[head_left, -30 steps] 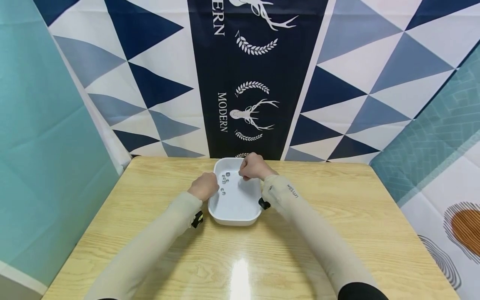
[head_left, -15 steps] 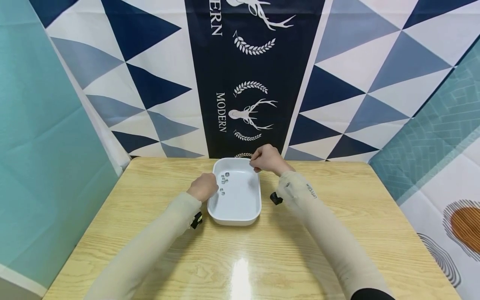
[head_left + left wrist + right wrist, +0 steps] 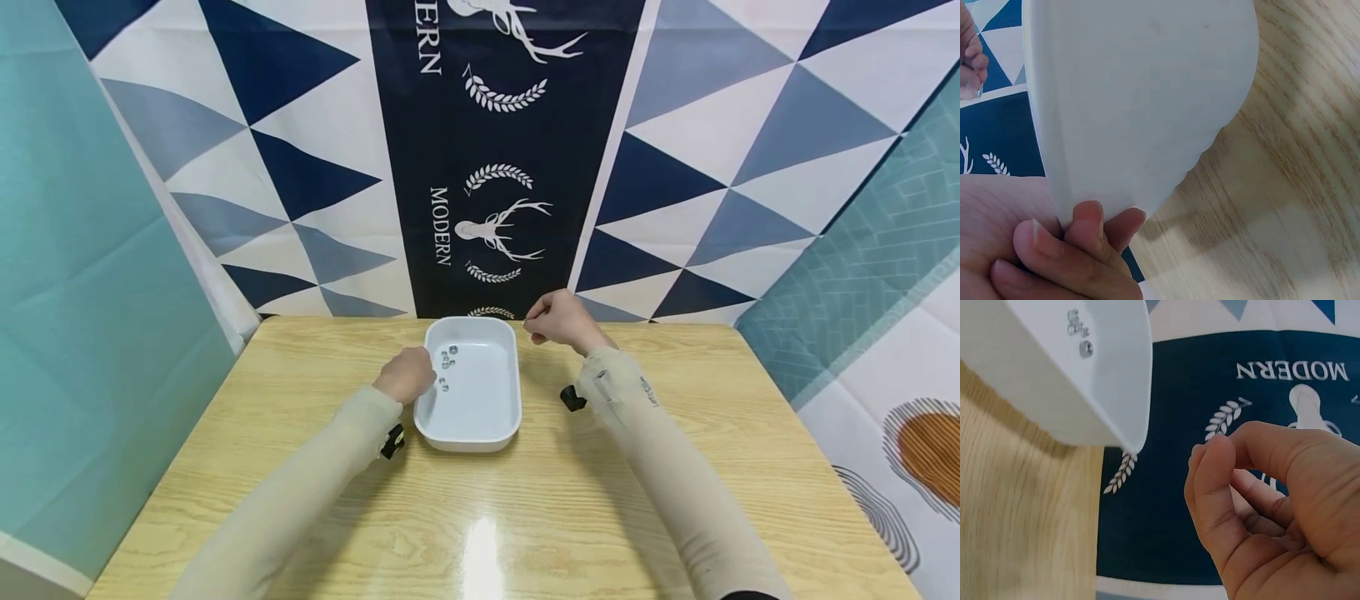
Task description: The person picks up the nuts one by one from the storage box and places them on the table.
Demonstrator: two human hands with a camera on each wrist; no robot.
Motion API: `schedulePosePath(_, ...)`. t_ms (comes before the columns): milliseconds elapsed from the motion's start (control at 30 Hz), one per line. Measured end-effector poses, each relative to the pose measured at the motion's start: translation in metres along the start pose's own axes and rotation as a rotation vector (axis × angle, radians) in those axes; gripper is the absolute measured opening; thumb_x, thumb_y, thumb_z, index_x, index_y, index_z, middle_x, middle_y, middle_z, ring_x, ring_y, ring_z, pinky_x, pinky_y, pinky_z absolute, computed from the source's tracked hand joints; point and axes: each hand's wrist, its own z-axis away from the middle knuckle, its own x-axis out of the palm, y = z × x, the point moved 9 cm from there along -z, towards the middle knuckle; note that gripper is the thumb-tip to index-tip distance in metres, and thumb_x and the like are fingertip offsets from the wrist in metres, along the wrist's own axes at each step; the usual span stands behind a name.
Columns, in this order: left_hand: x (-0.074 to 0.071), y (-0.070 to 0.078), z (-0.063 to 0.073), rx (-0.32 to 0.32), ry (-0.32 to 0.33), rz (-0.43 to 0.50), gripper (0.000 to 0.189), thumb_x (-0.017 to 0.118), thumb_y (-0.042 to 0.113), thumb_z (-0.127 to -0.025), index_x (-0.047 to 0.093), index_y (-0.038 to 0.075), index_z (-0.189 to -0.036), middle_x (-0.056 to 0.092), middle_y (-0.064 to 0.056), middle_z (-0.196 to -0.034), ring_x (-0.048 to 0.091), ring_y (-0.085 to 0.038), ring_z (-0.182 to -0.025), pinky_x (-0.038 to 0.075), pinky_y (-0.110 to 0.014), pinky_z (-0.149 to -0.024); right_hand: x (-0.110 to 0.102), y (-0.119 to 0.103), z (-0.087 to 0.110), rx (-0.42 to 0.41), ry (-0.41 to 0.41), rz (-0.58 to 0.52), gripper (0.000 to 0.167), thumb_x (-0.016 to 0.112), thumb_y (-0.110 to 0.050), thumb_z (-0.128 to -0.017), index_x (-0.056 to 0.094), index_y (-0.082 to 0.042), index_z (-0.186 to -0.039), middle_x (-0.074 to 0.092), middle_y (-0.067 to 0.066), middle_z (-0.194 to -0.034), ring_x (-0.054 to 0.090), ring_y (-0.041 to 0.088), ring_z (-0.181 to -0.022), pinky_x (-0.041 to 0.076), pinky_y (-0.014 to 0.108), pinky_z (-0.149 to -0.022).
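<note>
With the left hand [image 3: 407,374] we grip the tray [image 3: 480,412] on the desk [image 3: 712,408]; the right hand [image 3: 564,321] pinches beside it, contents indeterminable. We presumably transfer small shiny pieces [image 3: 1086,349]; next, likely, keep the tray steady

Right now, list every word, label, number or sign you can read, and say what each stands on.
"MODERN": turned sideways on the dark wall panel, beside a white deer-head print.
"ERN": higher on that panel, cut off by the head view's top edge.
Small lettering on the right sleeve: too blurred to read.
No numbers are legible.
</note>
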Motion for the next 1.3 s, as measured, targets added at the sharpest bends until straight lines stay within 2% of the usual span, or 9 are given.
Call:
schedulePosePath(267, 0.001, -0.005, -0.002, 0.026, 0.006, -0.012, 0.027, 0.051, 0.01, -0.102, 0.065, -0.006, -0.119, 0.066, -0.011, -0.087, 0.066, -0.02, -0.072, 0.052, -0.027, -0.058, 0.001, 0.026, 0.002, 0.024, -0.001, -0.008, 0.011, 0.07, -0.008, -0.089, 0.072, 0.001, -0.096, 0.073, 0.01, -0.087, 0.073, 0.013, -0.066, 0.062, 0.031, -0.074)
schedulePosePath(467, 0.002, -0.005, -0.002, 0.036, 0.009, 0.011, 0.028, 0.052, 0.01, -0.102, 0.064, -0.007, -0.121, 0.066, -0.011, -0.086, 0.067, -0.02, -0.072, 0.054, -0.027, -0.058, 0.003, 0.046, 0.006, 0.046, -0.003, 0.001, 0.01, 0.07, -0.007, -0.088, 0.072, 0.001, -0.094, 0.074, 0.013, -0.09, 0.076, 0.023, -0.072, 0.062, 0.03, -0.072)
schedulePosePath(567, 0.001, -0.004, -0.002, 0.038, 0.013, 0.007, 0.029, 0.053, 0.01, -0.102, 0.064, -0.007, -0.122, 0.066, -0.011, -0.087, 0.067, -0.02, -0.072, 0.054, -0.027, -0.059, 0.004, 0.054, 0.009, 0.06, -0.005, 0.006, 0.009, 0.07, -0.006, -0.089, 0.072, 0.001, -0.093, 0.074, 0.012, -0.088, 0.077, 0.031, -0.079, 0.062, 0.031, -0.073)
schedulePosePath(700, 0.001, -0.004, -0.002, 0.036, 0.012, 0.006, 0.029, 0.053, 0.011, -0.102, 0.065, -0.007, -0.122, 0.066, -0.011, -0.088, 0.067, -0.02, -0.073, 0.054, -0.027, -0.06, 0.005, 0.067, 0.011, 0.069, -0.007, 0.034, 0.008, 0.071, -0.008, -0.088, 0.073, 0.0, -0.092, 0.074, 0.004, -0.077, 0.077, 0.032, -0.08, 0.06, 0.029, -0.076)
schedulePosePath(833, 0.001, -0.003, -0.002, 0.027, 0.008, 0.016, 0.028, 0.053, 0.011, -0.102, 0.065, -0.006, -0.121, 0.066, -0.011, -0.088, 0.067, -0.02, -0.073, 0.055, -0.028, -0.061, 0.007, 0.079, 0.012, 0.075, -0.007, 0.059, 0.009, 0.073, -0.008, -0.087, 0.073, 0.0, -0.09, 0.072, 0.0, -0.068, 0.074, 0.02, -0.068, 0.055, 0.025, -0.077)
schedulePosePath(967, 0.0, -0.002, -0.003, 0.022, 0.007, 0.022, 0.028, 0.054, 0.01, -0.102, 0.064, -0.006, -0.121, 0.066, -0.012, -0.088, 0.067, -0.02, -0.073, 0.055, -0.027, -0.061, 0.011, 0.089, 0.012, 0.09, -0.018, 0.051, 0.007, 0.073, -0.006, -0.085, 0.074, 0.0, -0.089, 0.071, -0.001, -0.067, 0.066, 0.01, -0.062, 0.052, 0.021, -0.071)
schedulePosePath(1300, 0.0, -0.003, -0.003, 0.02, 0.003, 0.031, 0.029, 0.054, 0.011, -0.102, 0.064, -0.006, -0.124, 0.067, -0.012, -0.09, 0.067, -0.02, -0.074, 0.056, -0.027, -0.061, 0.019, 0.101, 0.016, 0.099, -0.039, 0.055, 0.005, 0.073, -0.003, -0.084, 0.074, 0.001, -0.087, 0.071, 0.002, -0.068, 0.06, 0.009, -0.06, 0.049, 0.02, -0.062)
